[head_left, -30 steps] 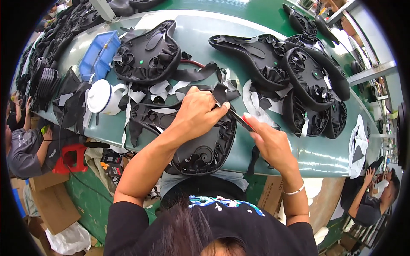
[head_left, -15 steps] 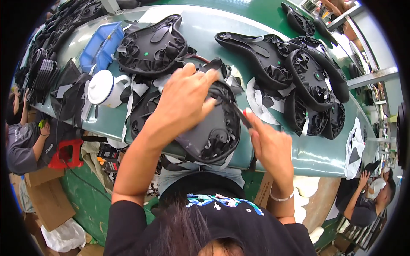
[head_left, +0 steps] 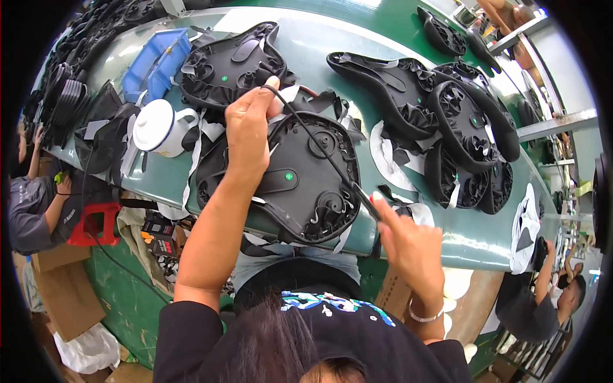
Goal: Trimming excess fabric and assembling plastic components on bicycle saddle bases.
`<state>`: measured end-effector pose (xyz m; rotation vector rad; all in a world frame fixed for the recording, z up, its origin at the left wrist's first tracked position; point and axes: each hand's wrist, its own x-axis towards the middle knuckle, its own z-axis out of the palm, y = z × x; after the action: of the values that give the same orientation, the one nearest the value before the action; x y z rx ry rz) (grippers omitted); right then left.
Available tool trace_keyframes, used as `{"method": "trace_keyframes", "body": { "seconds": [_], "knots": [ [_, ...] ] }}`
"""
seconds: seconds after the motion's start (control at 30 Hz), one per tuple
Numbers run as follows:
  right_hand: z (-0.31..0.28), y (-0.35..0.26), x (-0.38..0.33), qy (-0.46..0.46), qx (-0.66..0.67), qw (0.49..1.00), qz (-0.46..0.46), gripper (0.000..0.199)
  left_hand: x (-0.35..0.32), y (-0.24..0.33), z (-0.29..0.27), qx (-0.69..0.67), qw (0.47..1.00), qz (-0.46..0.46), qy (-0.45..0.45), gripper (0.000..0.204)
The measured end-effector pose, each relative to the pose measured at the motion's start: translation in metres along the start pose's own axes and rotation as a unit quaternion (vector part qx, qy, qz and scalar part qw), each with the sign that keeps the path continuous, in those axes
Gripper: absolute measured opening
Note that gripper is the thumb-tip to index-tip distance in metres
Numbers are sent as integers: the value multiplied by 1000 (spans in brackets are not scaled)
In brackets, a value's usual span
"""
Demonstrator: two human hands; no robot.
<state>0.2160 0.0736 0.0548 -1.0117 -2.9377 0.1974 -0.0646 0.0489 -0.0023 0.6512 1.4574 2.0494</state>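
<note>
A black padded seat shell lies underside up on the table in front of me, with gathered cover fabric around its edge and a green sticker on it. My left hand is raised over its far left side, fingers closed on the end of a thin black strip. The strip runs taut across the shell toward the right. My right hand is closed around a slim dark tool at the shell's right edge. The tool's tip meets the strip; its exact kind is unclear.
More black seat shells sit at the far left and right. A white lidded enamel mug and a blue bin stand on the left. White and black scraps lie about. Other people work at both sides.
My left hand has pulled back to the left, drawing the black strip out straight and uncovering the shell. My right hand with the tool has shifted slightly down and right.
</note>
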Motion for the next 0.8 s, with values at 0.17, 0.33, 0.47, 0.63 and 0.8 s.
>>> {"method": "trace_keyframes", "body": {
  "seconds": [0.17,0.33,0.47,0.63,0.8],
  "knots": [
    [-18,55,63,-7,-42,994,-105,40,-46,9,-12,-187,972,-116,-82,46],
    [-25,52,84,-10,-82,962,-259,43,-93,34,-53,2,955,36,-296,54],
    [-27,52,29,-74,-136,978,-141,48,-51,84,-68,-166,949,192,-186,47],
    [-22,22,-15,-47,-63,996,-39,53,4,64,-39,202,897,-52,-389,52],
    [-28,51,10,-60,88,992,-66,47,-10,20,42,310,709,211,-597,25]
  ]
}}
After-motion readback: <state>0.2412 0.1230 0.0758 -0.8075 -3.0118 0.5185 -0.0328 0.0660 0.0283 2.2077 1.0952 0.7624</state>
